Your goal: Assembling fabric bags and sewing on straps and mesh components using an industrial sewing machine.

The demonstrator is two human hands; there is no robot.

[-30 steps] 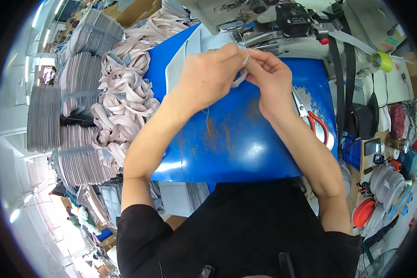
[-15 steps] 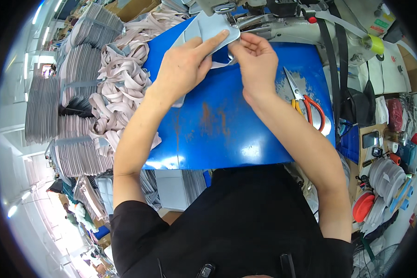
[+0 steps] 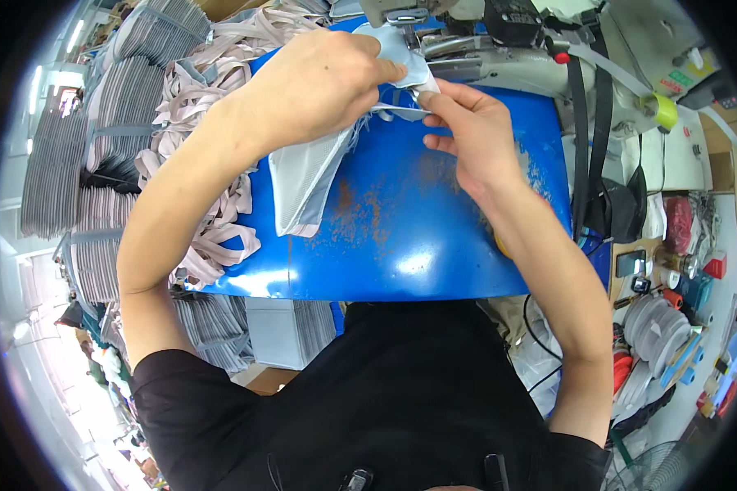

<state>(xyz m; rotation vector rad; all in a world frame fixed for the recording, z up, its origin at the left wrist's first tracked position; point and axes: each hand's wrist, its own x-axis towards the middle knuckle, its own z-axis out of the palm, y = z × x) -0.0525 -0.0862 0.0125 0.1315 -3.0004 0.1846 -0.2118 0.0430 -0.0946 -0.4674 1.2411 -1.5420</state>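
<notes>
At the far side of the blue work table (image 3: 368,266), my left hand (image 3: 323,86) lies over a light grey fabric panel (image 3: 303,184). Its index finger reaches close to the needle area of the sewing machine (image 3: 467,61), and its other fingers curl round the cloth. A frayed edge of the panel hangs toward me below this hand. To the right, my right hand (image 3: 475,123) pinches a pale fabric strip (image 3: 405,112) between thumb and index finger, its other fingers loosely bent. My right forearm covers most of the scissors; a yellow handle (image 3: 502,244) peeks out.
Tangled pale straps (image 3: 196,106) heap along the table's left side, beside tall stacks of grey panels (image 3: 53,176). More panels (image 3: 278,331) stand below the front edge. Black belts (image 3: 594,123) hang at the right, near a shelf with thread spools (image 3: 659,323).
My left hand has turned, its elbow swinging out left, and the panel now hangs lower toward me. My right hand has shifted slightly right and nearer, and its forearm now hides the scissors.
</notes>
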